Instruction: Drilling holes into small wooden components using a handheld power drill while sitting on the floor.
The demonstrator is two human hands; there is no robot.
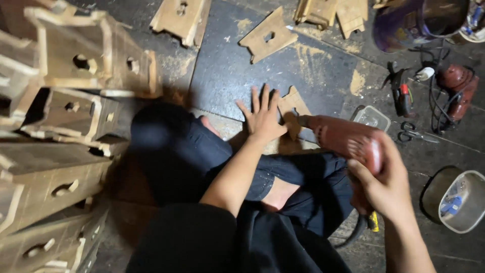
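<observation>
My left hand [262, 117] lies flat with fingers spread on a wooden cut-out piece [293, 103] that rests on the dark floor by my knee. Gripped in my right hand [385, 184] is a red power drill [343, 137], its nose pointing left at the edge of that wooden piece. I sit cross-legged in dark trousers [182, 156], and part of the piece is hidden under my left hand.
Stacked wooden stools [65, 126] fill the left side. More wooden cut-outs [268, 34] lie on the sawdusty floor ahead. At right are a small clear box [371, 117], scissors [411, 134], another red power tool [457, 88] with cable, and a round container [457, 199].
</observation>
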